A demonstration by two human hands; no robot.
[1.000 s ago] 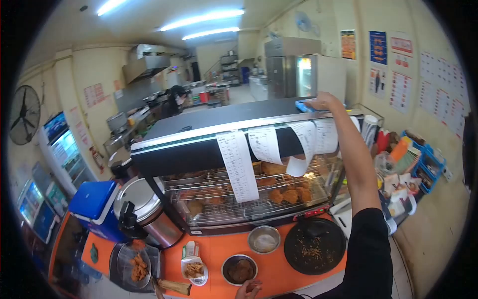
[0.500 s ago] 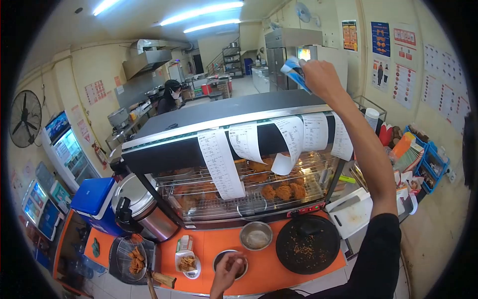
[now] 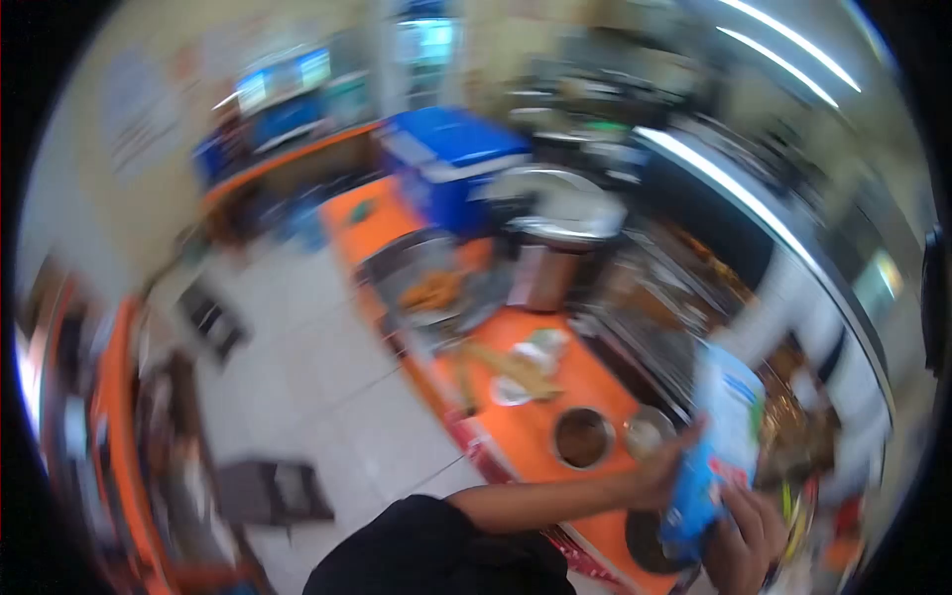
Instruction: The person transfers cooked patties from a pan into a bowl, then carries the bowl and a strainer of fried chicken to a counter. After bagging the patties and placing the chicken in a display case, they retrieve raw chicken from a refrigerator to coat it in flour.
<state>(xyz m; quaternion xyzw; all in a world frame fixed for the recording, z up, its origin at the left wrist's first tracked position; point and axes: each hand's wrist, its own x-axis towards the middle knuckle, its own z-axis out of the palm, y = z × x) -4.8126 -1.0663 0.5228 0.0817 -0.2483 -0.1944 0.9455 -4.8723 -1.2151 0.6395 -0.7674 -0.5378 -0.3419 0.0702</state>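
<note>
A blue and white plastic packet point(image 3: 726, 416) is held upright at the right, over the counter. My left hand point(image 3: 666, 466) grips its left side, with the fingers partly hidden behind it. My right hand point(image 3: 746, 540) holds the packet low on its right side, blurred by motion. Just left of the packet is a metal bowl point(image 3: 650, 428), and beside that a bowl with brown contents point(image 3: 582, 437). Below the packet a dark round pan point(image 3: 647, 545) shows in part. Fried pieces point(image 3: 431, 291) lie in a strainer farther left on the counter.
The orange counter point(image 3: 506, 421) runs diagonally, bearing a big steel pot point(image 3: 555, 213) and a blue cooler box point(image 3: 451, 149). A glass food warmer point(image 3: 734, 193) with paper slips stands on the right. On the tiled floor lies a dark object point(image 3: 276, 493).
The view has swung left and tilted. The packet, raised high in my right hand before, is now lower and in both hands. My left hand has left the bowl.
</note>
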